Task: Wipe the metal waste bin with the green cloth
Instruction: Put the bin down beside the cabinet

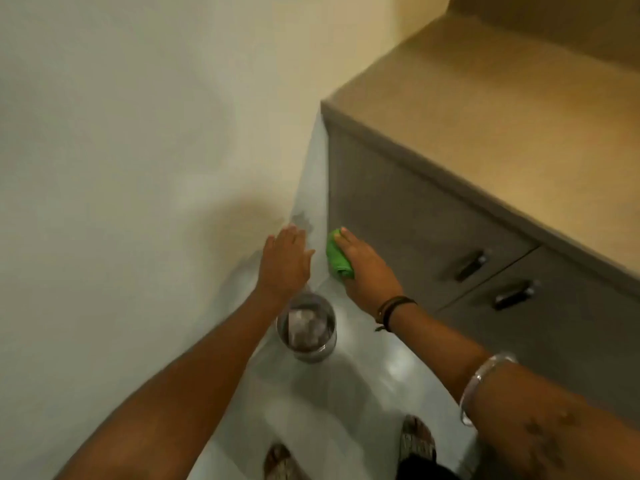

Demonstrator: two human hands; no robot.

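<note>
Below — grey floor [349,393], cream wall [121,133], cabinet [433,220].

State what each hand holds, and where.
Right hand holds the cloth, bunched under its fingers. Left hand is open, holding nothing.

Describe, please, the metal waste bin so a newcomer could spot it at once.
Find the grey cabinet on the right; the metal waste bin stands on the pale floor between it and the wall, below both hands. It is the only shiny, round, open-topped container there.
</note>
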